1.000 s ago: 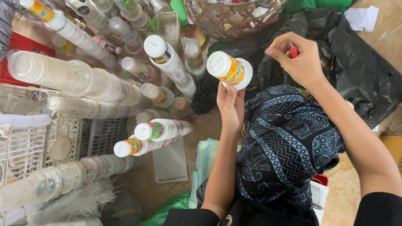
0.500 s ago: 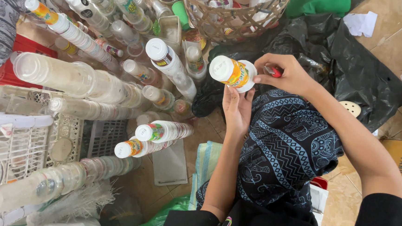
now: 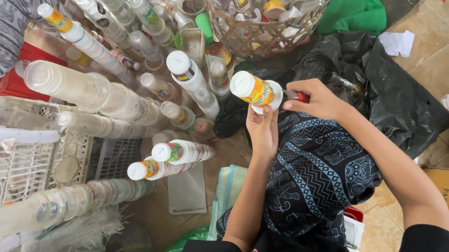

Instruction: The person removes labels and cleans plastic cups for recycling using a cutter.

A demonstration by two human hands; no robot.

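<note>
My left hand (image 3: 263,131) holds up a small white plastic cup with a yellow and orange label (image 3: 256,90). My right hand (image 3: 317,99) pinches a small red-handled tool (image 3: 298,96) whose metal tip rests against the cup's rim. Both hands are above my lap, which is covered by a dark cloth with a light blue pattern (image 3: 317,173). Left of the cup rise several tall stacks of nested plastic cups (image 3: 193,82).
A woven basket (image 3: 251,29) full of used cups stands at the top centre. A black plastic bag (image 3: 392,95) lies to the right on the tiled floor. White plastic crates (image 3: 19,165) are at the left, green cloth (image 3: 353,12) at the top.
My right hand has come down from above and right of the cup to its rim, bringing the red tool against it. The left hand keeps holding the cup.
</note>
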